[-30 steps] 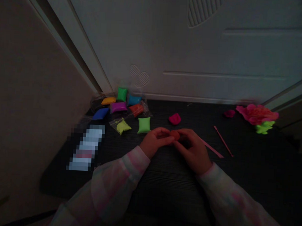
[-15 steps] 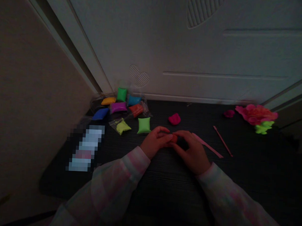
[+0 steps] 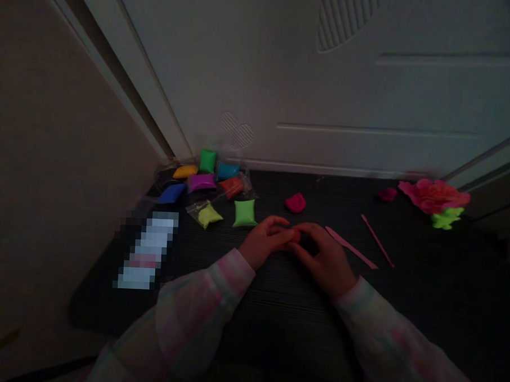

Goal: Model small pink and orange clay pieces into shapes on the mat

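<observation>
A small lump of red-orange modelling clay [image 3: 296, 235] is pinched between both hands above the dark table. My left hand [image 3: 264, 241] grips it from the left with thumb and fingers. From the right, my right hand [image 3: 325, 255] closes its thumb and forefinger on the same lump, and its fingers partly cover it. Just beyond the hands lies a magenta clay piece [image 3: 295, 203]. To the right of my right hand rest a pink modelling knife [image 3: 352, 248] and a thin pink modelling tool [image 3: 377, 240].
Several packets of coloured clay, including a light green packet [image 3: 244, 213] and a blue packet [image 3: 172, 193], lie at the back left. A blurred-out bright rectangle [image 3: 148, 251] is at the left. A pink clay flower [image 3: 434, 196] sits at the far right. A white panel [image 3: 260, 78] borders the table's back.
Both hands stay on the red-orange clay with barely any finger movement. The whole view has shifted very slightly.
</observation>
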The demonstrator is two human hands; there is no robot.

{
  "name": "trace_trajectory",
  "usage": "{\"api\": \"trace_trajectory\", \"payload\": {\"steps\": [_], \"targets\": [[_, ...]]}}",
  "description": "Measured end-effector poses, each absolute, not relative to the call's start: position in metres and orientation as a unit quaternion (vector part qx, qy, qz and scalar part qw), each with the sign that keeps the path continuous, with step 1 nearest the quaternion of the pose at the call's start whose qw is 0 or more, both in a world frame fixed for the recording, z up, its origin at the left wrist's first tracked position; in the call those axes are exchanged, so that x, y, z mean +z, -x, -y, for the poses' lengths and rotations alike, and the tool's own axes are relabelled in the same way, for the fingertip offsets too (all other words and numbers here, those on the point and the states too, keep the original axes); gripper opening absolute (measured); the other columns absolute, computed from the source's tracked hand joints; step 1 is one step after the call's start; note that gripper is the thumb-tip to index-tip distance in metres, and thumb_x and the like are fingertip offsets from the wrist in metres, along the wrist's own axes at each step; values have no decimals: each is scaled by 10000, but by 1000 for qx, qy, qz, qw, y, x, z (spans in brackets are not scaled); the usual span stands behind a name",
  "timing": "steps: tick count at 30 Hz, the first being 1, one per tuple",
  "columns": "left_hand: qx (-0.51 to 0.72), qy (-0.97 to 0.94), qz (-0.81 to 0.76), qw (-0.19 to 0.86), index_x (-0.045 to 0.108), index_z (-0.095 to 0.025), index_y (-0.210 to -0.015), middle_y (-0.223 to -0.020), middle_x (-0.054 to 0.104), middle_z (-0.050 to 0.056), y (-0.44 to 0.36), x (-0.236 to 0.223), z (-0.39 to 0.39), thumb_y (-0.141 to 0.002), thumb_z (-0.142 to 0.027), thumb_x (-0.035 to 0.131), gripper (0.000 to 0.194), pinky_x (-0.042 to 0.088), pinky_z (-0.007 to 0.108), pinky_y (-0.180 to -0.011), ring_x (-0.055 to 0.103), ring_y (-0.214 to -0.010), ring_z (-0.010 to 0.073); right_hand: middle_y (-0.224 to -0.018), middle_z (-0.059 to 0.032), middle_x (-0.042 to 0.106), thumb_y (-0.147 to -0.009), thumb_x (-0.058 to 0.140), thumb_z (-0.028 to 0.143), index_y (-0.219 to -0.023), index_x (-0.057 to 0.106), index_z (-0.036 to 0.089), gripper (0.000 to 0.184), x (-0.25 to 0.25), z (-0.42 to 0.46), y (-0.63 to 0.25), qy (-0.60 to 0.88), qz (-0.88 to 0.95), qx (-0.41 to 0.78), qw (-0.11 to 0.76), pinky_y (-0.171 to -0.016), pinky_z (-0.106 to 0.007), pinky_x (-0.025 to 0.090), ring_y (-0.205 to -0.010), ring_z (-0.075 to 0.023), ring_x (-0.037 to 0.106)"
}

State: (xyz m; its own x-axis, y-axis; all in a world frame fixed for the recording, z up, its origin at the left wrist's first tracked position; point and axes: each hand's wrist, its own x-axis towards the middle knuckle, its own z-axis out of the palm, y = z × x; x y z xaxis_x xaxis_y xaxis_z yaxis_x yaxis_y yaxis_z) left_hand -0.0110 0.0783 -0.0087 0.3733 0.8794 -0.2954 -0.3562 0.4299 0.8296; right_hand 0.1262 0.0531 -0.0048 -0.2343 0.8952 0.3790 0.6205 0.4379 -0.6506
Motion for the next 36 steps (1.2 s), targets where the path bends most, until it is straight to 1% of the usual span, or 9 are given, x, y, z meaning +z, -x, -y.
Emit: {"api": "trace_trajectory", "payload": {"steps": [6,15,20,24,27,29,31,34,36], "targets": [[407,-340,-375,760,485,-138,-800,-669,606,-2,12,-8,-79,-532,-196,703,350,439,233,-594,573,-618,95,-878,-61,572,-694,569,229,-903,506,191,222,-5,-53,-125,495,757,185,384,-721,-357,440,-830,-198,532],[401,-325,-371,772,488,-132,-797,-669,609,2,12,-4,-78,-543,-169,691,327,453,251,-600,580,-626,105,-847,-50,570,-701,566,206,-859,509,188,169,-5,-54,-127,490,763,189,377,-720,-350,435,-812,-182,523],[398,-331,-371,771,491,-132,-797,-668,607,-1,13,-5,-78,-540,-170,695,330,439,231,-600,577,-617,94,-872,-64,568,-689,586,231,-895,505,179,227,-5,-53,-126,485,760,185,390,-723,-352,439,-825,-187,521],[395,-332,-372,772,493,-135,-793,-669,606,-3,12,-6,-78,-529,-161,700,336,440,235,-608,578,-626,98,-872,-60,574,-701,574,220,-880,517,186,191,-6,-53,-127,482,765,183,387,-731,-356,437,-830,-185,522],[401,-321,-371,774,507,-135,-788,-668,604,-1,13,-5,-78,-564,-154,674,280,445,231,-604,575,-626,97,-884,-57,569,-702,575,222,-890,522,191,198,-6,-53,-127,480,761,186,394,-747,-356,432,-847,-185,518],[403,-301,-360,786,526,-132,-794,-676,605,8,14,-3,-79,-619,-164,627,205,447,227,-602,575,-634,98,-911,-59,552,-703,575,238,-911,527,194,218,-5,-53,-128,477,755,196,404,-768,-356,425,-870,-184,510],[394,-276,-334,811,546,-130,-816,-709,614,26,16,-2,-79,-655,-166,590,171,452,241,-620,583,-661,111,-933,-58,527,-710,567,258,-944,531,204,243,-4,-53,-128,479,745,216,412,-778,-353,422,-887,-181,502],[366,-248,-293,848,567,-137,-857,-784,628,42,18,-1,-79,-645,-130,591,214,450,282,-682,595,-701,133,-941,-53,512,-736,533,264,-1003,523,223,270,-3,-54,-129,482,724,267,415,-772,-340,426,-892,-174,497],[359,-241,-290,854,577,-144,-863,-804,630,38,19,-2,-80,-630,-105,602,237,440,296,-716,596,-714,135,-964,-53,514,-751,511,253,-1040,503,231,290,-2,-53,-129,478,711,300,420,-779,-339,423,-905,-172,496]]}}
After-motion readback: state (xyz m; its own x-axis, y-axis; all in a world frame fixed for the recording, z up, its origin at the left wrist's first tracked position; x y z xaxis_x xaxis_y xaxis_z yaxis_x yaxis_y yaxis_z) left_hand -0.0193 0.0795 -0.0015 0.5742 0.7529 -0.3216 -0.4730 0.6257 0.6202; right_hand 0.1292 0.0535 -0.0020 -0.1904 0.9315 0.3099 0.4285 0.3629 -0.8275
